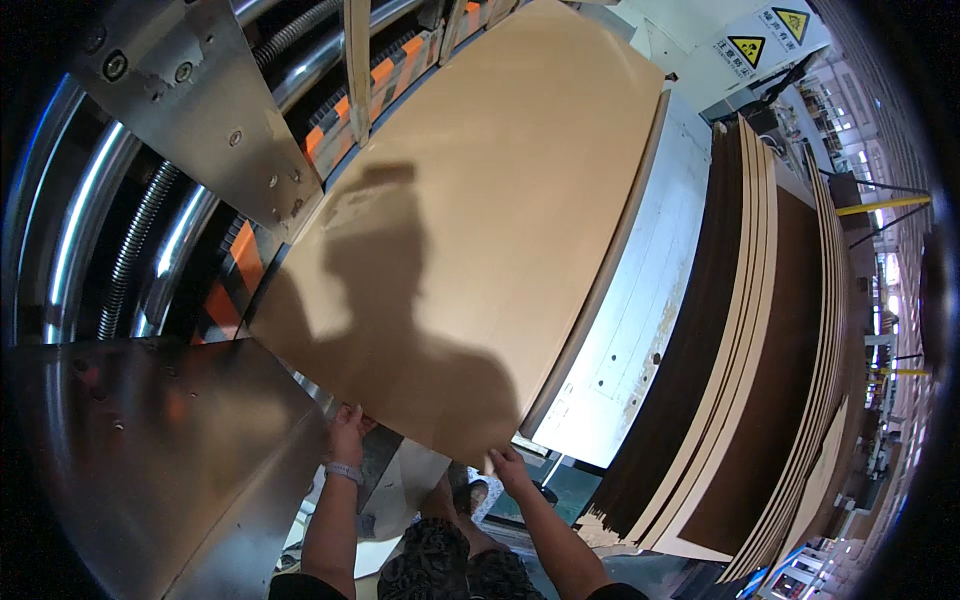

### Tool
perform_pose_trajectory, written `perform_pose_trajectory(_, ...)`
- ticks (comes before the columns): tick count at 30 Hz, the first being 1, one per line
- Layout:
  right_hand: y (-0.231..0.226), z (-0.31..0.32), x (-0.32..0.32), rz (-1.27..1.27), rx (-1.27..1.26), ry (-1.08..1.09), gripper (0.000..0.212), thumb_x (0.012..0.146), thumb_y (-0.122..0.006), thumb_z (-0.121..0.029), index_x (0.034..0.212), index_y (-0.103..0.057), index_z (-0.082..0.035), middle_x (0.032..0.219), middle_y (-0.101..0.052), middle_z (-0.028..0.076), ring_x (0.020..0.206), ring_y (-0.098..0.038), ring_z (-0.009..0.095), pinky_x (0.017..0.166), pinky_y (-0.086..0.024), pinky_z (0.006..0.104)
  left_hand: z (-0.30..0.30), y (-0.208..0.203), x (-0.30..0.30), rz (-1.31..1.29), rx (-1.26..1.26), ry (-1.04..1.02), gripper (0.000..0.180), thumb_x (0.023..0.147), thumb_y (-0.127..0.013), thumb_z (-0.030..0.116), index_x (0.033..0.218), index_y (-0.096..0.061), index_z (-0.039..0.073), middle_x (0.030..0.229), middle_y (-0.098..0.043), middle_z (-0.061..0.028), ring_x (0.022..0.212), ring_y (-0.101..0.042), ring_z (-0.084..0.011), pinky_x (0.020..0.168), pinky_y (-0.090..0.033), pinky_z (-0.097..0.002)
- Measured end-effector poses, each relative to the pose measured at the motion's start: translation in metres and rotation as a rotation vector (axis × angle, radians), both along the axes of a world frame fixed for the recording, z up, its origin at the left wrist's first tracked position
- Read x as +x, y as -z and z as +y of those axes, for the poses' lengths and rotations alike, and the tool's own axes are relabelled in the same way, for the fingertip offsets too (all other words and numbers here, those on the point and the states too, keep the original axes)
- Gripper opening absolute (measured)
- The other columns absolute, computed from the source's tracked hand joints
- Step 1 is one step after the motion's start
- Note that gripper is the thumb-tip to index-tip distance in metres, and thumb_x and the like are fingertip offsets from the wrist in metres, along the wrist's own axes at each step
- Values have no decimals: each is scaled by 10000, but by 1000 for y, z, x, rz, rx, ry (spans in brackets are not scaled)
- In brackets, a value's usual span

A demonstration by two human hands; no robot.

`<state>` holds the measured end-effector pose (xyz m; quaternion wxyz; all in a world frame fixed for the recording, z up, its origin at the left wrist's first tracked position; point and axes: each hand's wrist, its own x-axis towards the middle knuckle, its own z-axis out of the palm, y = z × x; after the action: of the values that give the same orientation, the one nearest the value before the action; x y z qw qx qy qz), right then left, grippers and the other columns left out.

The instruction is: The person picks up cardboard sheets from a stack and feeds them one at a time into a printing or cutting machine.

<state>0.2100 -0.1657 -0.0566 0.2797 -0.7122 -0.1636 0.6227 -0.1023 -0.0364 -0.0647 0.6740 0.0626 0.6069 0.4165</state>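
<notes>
- Head view, our left grip (pixel 346 440): toward half past seven, fingers closed on the near edge of the brown sheet (pixel 560 190), by its left corner; a silvery band (pixel 344 471) circles the wrist.
- Our right grip (pixel 510 471), at six o'clock, grasps the same edge by its right corner.
- The sheet lies flat across the middle, its far end toward twelve and a shadow of head and shoulders upon it.
- At half past one, a white panel (pixel 660 40) carries two yellow triangular warning labels (pixel 747 50) with black borders and symbols, dark characters printed beside them.
- From nine to eleven o'clock we see polished rods (pixel 85 220), threaded screws (pixel 135 250) and orange-and-black striping (pixel 247 252).
- Bolted metal plates sit at ten o'clock (pixel 210 100) and eight (pixel 180 450), the lower one near our left grip.
- At three o'clock a white ledge (pixel 635 300) runs along the sheet's right side; beyond it stand stacked boards (pixel 745 330), dark brown and pale.
</notes>
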Motion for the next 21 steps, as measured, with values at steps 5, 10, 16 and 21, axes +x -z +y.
perform_pose_trajectory(5,-2,-8,5,74,5,36,319,886,-540,-221,1126,-512,-14,1003,-579,62,863,-553,141,753,-456,278,-6,-1,-5,-11,-10,56,143,910,-492,173,993,-532,63,914,-586,-42,795,-580,-149,702,-493,-307)
perform_pose_trajectory(10,-30,-3,-1,24,18,49,288,885,-534,-200,1098,-520,-7,942,-576,43,853,-528,125,753,-439,275,-5,-10,-1,-42,6,-36,181,907,-491,158,1054,-525,58,962,-586,-45,833,-578,-158,733,-489,-315)
perform_pose_trajectory(16,-67,-14,6,-1,52,46,305,883,-536,-202,1113,-523,-2,1008,-586,66,877,-549,147,777,-444,294,-4,-58,10,-32,104,-38,205,907,-489,150,1083,-516,48,989,-586,-43,856,-576,-162,750,-485,-328)
perform_pose_trajectory(21,-10,0,0,140,-10,126,343,876,-558,-226,1128,-513,3,1045,-584,67,922,-541,163,822,-434,305,-2,-11,12,-9,107,-39,179,916,-472,148,1065,-520,60,970,-591,-33,832,-579,-144,741,-485,-310)
